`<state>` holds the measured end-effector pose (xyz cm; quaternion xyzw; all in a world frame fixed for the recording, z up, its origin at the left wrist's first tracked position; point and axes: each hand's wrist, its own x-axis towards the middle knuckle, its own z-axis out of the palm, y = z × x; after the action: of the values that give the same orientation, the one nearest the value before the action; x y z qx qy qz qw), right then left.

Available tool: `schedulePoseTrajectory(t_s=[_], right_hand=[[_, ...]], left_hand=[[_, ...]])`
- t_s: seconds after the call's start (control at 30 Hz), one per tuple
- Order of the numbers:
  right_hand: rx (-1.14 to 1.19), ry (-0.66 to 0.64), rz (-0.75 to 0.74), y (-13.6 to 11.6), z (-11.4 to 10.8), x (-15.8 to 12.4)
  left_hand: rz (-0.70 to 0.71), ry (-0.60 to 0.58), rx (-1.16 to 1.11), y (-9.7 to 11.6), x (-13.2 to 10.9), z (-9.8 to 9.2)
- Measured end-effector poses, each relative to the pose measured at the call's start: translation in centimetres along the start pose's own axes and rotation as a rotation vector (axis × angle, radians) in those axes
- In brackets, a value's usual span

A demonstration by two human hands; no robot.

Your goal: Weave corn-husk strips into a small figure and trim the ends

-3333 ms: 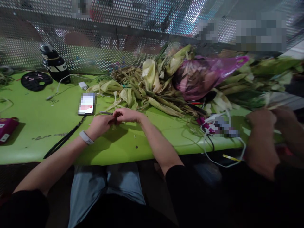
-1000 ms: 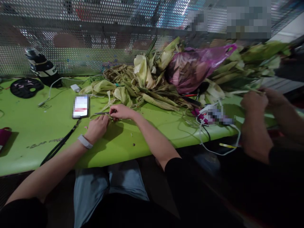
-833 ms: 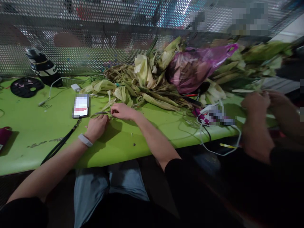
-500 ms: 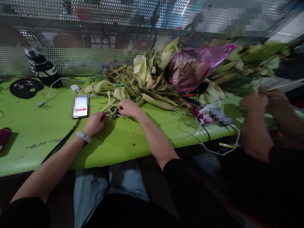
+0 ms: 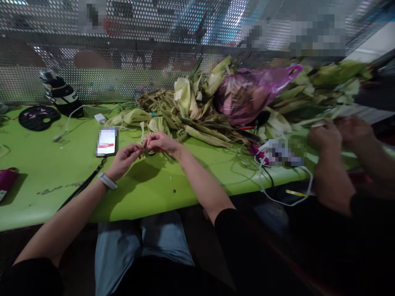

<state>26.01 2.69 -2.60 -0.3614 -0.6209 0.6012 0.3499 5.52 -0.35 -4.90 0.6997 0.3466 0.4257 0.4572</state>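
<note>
My left hand (image 5: 125, 160), with a pale band on its wrist, is closed in a pinch. My right hand (image 5: 162, 144) pinches too, and the fingertips of both almost meet above the green table (image 5: 135, 193). What they hold is too small to make out. Just under my right fingers shows a dark ring, perhaps a scissors handle (image 5: 151, 153), mostly hidden. Right behind my hands lie strips of corn husk (image 5: 157, 124), at the front of a larger heap of dry husks (image 5: 182, 117).
A phone (image 5: 106, 141) with a strap lies left of my hands. Farther back stand a black bottle (image 5: 63, 96) and a black mask (image 5: 38, 118). A pink plastic bag (image 5: 247, 96) rests on the husks. Cables and a power bank (image 5: 271, 150) sit at right, beside a co-worker's hands (image 5: 327, 133).
My hands have come together and lifted slightly off the table, fingertips now meeting. The dark scissors-like thing shows less between them. The co-worker's hands have moved a little apart.
</note>
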Motion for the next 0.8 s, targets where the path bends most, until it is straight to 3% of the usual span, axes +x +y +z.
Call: schedulePoseTrajectory(t_s=[0.13,0.3,0.47,0.67,0.8], right_hand=[[0.324,0.021,0.087,1.0,1.0,0.9],[0.514,-0.126,0.092,1.7,1.0,1.3],[0.3,-0.256,0.105,1.0,0.7,0.7],[0.07,-0.14,0.172,-0.6,0.9,-0.5],[0.005,-0.133,0.201,-0.9,1.0,-0.9]], left_hand=[[-0.248,-0.028,-0.406,-0.1,-0.3,0.0],[-0.318,-0.066,-0.573,-0.2,-0.4,0.3],[-0.329,-0.069,-0.587,0.1,-0.5,0.3],[-0.332,-0.125,-0.439,0.0,-0.6,0.3],[-0.331,-0.134,-0.326,0.1,-0.7,0.3]])
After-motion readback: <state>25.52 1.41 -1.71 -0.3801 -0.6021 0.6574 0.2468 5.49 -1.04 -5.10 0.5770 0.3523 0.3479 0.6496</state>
